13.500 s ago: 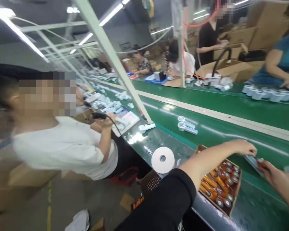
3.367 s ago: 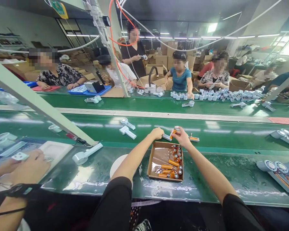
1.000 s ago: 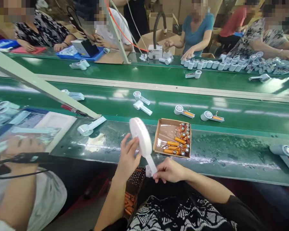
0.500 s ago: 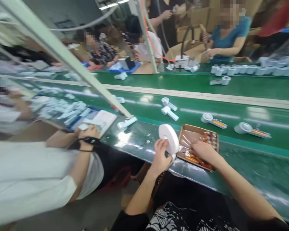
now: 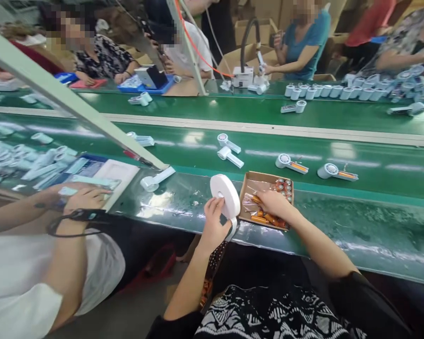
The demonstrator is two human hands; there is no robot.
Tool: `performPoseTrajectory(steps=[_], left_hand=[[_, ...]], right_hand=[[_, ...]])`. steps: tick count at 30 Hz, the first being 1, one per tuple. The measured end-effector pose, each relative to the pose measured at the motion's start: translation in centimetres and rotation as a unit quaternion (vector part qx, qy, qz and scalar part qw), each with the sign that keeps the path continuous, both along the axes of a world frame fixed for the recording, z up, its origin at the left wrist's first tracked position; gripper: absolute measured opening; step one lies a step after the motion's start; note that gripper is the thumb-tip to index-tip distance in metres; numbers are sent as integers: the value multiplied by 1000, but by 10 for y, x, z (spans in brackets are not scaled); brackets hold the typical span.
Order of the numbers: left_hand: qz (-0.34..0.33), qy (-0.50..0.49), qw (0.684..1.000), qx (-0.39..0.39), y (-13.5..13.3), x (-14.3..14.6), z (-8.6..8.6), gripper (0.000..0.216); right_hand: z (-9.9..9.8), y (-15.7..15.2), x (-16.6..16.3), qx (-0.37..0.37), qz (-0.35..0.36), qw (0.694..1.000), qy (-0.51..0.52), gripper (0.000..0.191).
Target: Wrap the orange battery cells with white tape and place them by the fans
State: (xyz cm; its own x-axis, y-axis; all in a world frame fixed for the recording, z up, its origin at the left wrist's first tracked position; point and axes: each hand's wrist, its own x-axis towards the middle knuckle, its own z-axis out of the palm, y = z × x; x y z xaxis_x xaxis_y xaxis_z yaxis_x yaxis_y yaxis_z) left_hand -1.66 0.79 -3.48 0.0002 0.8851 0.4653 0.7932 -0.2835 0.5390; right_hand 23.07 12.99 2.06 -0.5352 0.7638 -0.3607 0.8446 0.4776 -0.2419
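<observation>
Upright in my left hand (image 5: 214, 226) is a roll of white tape (image 5: 226, 194), gripped at its hub and lower edge, with a loose strip hanging below. To its right, a shallow cardboard box (image 5: 245, 217) holds several orange cylindrical batteries (image 5: 259, 218) and crumpled clear plastic. My right hand (image 5: 273, 203) reaches into this box, fingers closed at the tips around an orange battery (image 5: 256, 199). Other batteries stand on end in the box's far right corner, silver ends up.
Light-blue handheld fan bodies (image 5: 229, 157) lie on the green belt (image 5: 198, 165); two at right have orange batteries in their handles. Another fan body (image 5: 157, 179) rests left by a slanted metal post (image 5: 92, 122). A co-worker's hand (image 5: 86, 200) works at far left.
The camera view has shifted, moving the scene leftward. My right hand's fingers have come up slightly, and an orange battery now shows at their tips. My left hand still holds the tape roll.
</observation>
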Motion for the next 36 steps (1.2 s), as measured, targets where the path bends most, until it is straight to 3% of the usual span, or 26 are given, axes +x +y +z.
performPoseTrajectory(steps=[2,3,5,7,9,15,20,23,31,36], left_hand=[[1,34,999,28,-2,0,3,62],[5,56,997,43,-4,0,5,61],[16,102,992,72,-6,2,11,59],[23,137,986,95,-8,4,17,57],[27,159,981,109,-9,8,21,54],[31,196,976,95,-12,15,28,52],[16,250,965,79,-13,15,37,63],[-4,269,960,77,-12,14,44,73],[3,259,961,100,-6,26,45,89],[-12,281,955,96,-4,23,45,86]], right_hand=[[3,0,7,-16,-44,991,124,28],[4,-1,11,-36,-72,972,222,28],[8,-6,18,-90,-125,894,420,32],[13,-15,21,-144,-146,823,529,41],[19,-24,20,-170,-140,798,562,48],[33,-38,17,-103,-121,827,540,48],[45,-41,20,-1,-74,916,395,37],[51,-45,21,38,-59,947,315,37],[40,-57,12,121,-130,948,264,51],[43,-47,26,47,-136,942,302,38]])
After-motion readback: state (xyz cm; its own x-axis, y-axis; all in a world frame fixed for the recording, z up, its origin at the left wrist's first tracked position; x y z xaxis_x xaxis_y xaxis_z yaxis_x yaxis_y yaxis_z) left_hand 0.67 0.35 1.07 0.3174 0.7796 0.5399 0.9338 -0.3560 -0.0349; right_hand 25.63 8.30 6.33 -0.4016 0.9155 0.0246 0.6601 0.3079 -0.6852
